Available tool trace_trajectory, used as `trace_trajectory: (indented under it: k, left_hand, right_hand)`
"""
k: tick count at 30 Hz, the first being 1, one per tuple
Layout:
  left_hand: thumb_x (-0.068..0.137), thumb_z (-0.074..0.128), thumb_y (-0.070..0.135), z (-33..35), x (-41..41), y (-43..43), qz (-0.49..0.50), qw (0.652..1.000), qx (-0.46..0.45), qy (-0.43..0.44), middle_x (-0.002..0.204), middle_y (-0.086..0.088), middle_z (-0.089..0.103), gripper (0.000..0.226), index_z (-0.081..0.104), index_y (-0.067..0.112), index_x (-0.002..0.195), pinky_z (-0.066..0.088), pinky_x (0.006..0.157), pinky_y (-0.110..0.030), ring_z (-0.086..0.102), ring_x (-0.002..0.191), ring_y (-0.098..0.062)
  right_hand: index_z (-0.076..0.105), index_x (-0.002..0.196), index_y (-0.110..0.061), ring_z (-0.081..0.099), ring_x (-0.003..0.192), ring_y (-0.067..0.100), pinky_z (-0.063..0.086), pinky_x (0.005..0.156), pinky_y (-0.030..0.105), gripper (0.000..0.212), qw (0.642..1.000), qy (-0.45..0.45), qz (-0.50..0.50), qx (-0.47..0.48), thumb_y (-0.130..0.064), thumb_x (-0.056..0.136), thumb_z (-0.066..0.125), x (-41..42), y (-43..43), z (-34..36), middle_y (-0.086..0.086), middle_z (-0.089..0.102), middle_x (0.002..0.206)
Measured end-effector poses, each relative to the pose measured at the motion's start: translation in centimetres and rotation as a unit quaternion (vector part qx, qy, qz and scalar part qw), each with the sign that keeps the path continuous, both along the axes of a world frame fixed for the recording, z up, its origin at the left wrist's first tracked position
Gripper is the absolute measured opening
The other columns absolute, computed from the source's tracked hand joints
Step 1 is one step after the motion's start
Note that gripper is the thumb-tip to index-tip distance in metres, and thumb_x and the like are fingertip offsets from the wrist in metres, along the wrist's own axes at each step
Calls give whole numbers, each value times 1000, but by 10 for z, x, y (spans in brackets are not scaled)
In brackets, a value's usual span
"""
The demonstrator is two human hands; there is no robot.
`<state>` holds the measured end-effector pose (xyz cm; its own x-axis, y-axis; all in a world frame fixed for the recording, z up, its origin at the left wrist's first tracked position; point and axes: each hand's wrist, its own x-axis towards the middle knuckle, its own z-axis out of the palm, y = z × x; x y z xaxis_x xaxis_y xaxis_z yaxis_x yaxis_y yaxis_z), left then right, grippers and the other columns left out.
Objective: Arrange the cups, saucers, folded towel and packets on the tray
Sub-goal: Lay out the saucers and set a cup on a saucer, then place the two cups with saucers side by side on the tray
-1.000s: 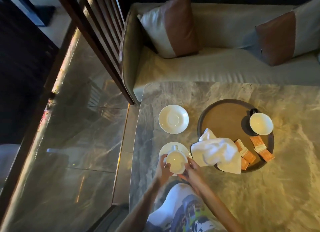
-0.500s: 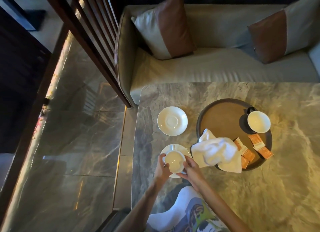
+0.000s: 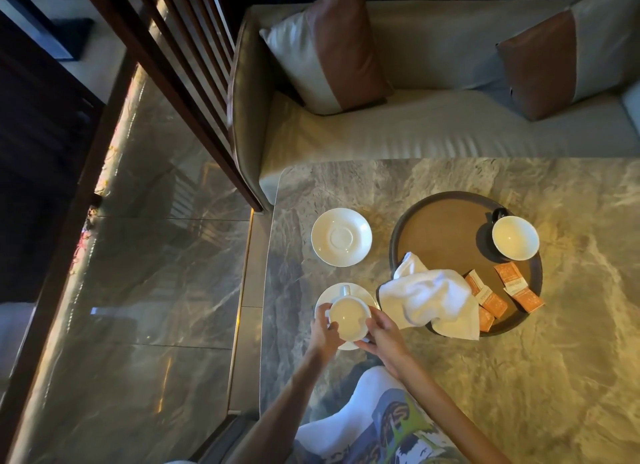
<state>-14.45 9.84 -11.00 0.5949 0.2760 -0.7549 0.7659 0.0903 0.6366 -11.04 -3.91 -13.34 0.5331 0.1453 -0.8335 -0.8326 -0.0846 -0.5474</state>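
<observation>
Cup [image 3: 348, 316] on saucer [image 3: 360, 292], gripped btwn L hand [image 3: 323, 332] and R hand [image 3: 384, 335].

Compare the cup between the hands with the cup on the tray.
The near cup sits on a saucer on the table, off the tray; the far cup stands straight on the tray, no saucer under it. The left hand and right hand hold the near cup; nothing touches the far cup. Both are white and upright.
</observation>
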Motion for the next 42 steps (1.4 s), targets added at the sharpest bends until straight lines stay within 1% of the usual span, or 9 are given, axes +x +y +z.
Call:
trace_trajectory:
  k: [3,9,14,20,31,34,37,38,42]
  left_hand:
    - [96,36,-11,-10,-1,1,11,1000,-9,0,128,-27,46,38,36,0,133,52,77,-45,47,106,-29]
    - [100,31,-7,-14,-5,-1,-4,1000,-22,-2,122,-17,42,39,33,8,136,51,66,-31,45,104,-26]
    - [100,32,-6,-13,-3,-1,-2,1000,-13,-3,133,-21,38,39,34,8,136,53,90,-52,43,112,-30]
    - [100,31,-6,-12,-4,-1,4,1000,-22,-5,138,-23,37,39,34,8,136,49,95,-57,43,120,-38]
    - [96,43,4,-4,-1,4,-1,999,-3,50,119,-18,52,43,42,19,136,59,80,-55,58,111,-40]
    - [96,46,11,1,-1,4,-17,998,15,62,126,-19,54,48,34,19,142,60,75,-50,59,111,-38]
    - [99,46,24,5,-4,2,-67,993,89,44,127,-18,58,50,29,12,145,57,86,-49,61,108,-34]
    - [100,44,28,7,-4,-1,-86,986,137,45,129,-18,57,50,31,10,144,54,91,-46,61,109,-34]
    - [98,38,35,25,8,-23,-104,938,326,55,130,-12,54,39,41,14,130,47,89,-45,56,113,-32]
  right_hand:
    - [57,130,-21,57,121,32,60,85,41,31,1000,9,-7,11,-9,103,46,0,-3,-1,13,58,131]
    - [56,128,-28,56,124,31,52,97,42,29,999,20,-19,27,-15,103,48,-4,-5,-3,10,59,133]
    - [57,122,-33,55,126,30,50,99,41,26,1000,14,-15,24,-17,103,49,-4,-4,-3,10,59,133]
    - [58,122,-35,55,126,31,49,102,44,26,1000,10,-7,27,-19,103,50,-6,-8,-6,9,60,133]
    - [51,135,-25,51,129,36,46,106,53,32,998,27,-7,55,-17,104,47,-3,-7,-8,14,54,140]
    - [43,145,-26,54,127,40,48,104,50,43,999,31,4,45,-20,103,49,-3,-8,-6,16,56,136]
    - [37,150,-27,64,113,37,55,90,37,51,1000,13,21,18,-22,102,52,-2,-13,1,22,64,115]
    - [39,149,-26,66,107,33,55,85,33,50,1000,4,25,12,-23,102,52,0,-16,4,17,66,108]
    - [63,128,-12,70,96,21,57,81,32,34,999,-42,27,-14,-30,101,53,11,-51,25,2,72,103]
